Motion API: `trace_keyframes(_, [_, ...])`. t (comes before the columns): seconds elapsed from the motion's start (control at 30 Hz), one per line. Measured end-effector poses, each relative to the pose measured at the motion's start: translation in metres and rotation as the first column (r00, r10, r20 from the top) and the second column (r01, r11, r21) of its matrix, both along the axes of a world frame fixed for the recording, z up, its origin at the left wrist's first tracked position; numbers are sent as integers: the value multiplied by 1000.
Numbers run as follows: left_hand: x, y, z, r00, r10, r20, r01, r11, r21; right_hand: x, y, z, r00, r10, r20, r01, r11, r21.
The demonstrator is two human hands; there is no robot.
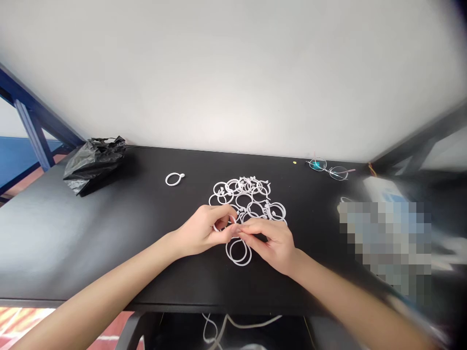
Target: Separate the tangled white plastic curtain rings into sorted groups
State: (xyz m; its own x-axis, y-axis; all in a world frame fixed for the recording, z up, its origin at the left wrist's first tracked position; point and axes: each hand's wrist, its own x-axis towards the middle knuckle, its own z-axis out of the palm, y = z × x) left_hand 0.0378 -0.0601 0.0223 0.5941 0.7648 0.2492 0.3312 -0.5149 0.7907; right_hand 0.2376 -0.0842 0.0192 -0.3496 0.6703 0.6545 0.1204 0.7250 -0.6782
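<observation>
Both hands meet over a pile of white plastic rings [268, 209] on the black table. My left hand [202, 228] is closed in a pinch on a white ring [215, 227], which shows partly between thumb and forefinger. Fingertips of my right hand [275, 243] are pressed together against the left fingertips, at that ring's edge; what exactly they grip is hidden. Just below the hands are two overlapping rings [242, 265]. One separate ring [182, 175] with a small round knob lies to the left of the pile.
A crumpled black plastic bag [97, 163] sits at the back left of the table [153, 272]. Eyeglasses [328, 170] lie at the back right. A white and blue item [390, 192], partly pixelated, is on the right. Pale cables [251, 324] hang below the front edge.
</observation>
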Motion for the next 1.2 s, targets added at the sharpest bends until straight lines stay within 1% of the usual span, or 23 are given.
trace_keyframes(0.17, [-1,2,2,999,-4,-32,6,999,52,-2,-2,-5,999,-32,-4,32,999,-34])
trace_keyframes(0.27, [-6,9,6,999,-9,-50,15,992,127,-3,-2,-9,999,-38,19,39,999,-24])
trace_keyframes(0.3, [-10,13,8,998,17,-63,-7,987,161,-2,-2,-10,999,-45,27,45,999,-20])
trace_keyframes(0.33, [-14,17,9,993,72,-88,-54,979,195,-2,-1,-10,998,-55,32,56,998,-17])
trace_keyframes(0.37, [-18,22,11,978,166,-123,-135,964,228,-1,-1,-10,997,-68,36,68,998,-16])
trace_keyframes(0.4, [-23,28,12,943,281,-177,-232,939,253,-1,0,-10,996,-81,37,81,997,-13])
trace_keyframes(0.43, [-28,33,13,879,408,-246,-342,900,271,0,0,-9,995,-95,38,95,995,-8])
trace_keyframes(0.47, [-33,39,13,796,520,-311,-446,850,279,0,1,-8,993,-109,39,109,994,-1])
trace_keyframes(0.5, [-38,44,13,715,584,-383,-524,811,259,1,1,-7,992,-118,41,118,993,4])
trace_keyframes(0.57, [-46,51,11,578,624,-526,-607,760,234,0,1,-7,992,-122,42,122,992,14])
trace_keyframes(0.67, [-55,57,8,422,619,-663,-621,730,286,0,0,-8,993,-108,46,106,994,32])
trace_keyframes(0.73, [-58,57,6,371,614,-697,-611,726,315,-1,0,-9,994,-99,47,97,994,39])
trace_keyframes(0.87, [-59,56,7,342,602,-722,-592,735,332,-2,0,-10,994,-99,54,96,994,48])
trace_keyframes(1.03, [-57,54,10,328,603,-727,-554,746,369,-2,0,-8,993,-102,61,98,994,56])
trace_keyframes(1.13, [-56,52,11,320,612,-723,-552,741,383,-2,0,-9,994,-98,57,94,994,64])
trace_keyframes(1.2, [-56,51,12,326,638,-698,-556,726,404,-2,0,-10,994,-97,54,94,993,65])
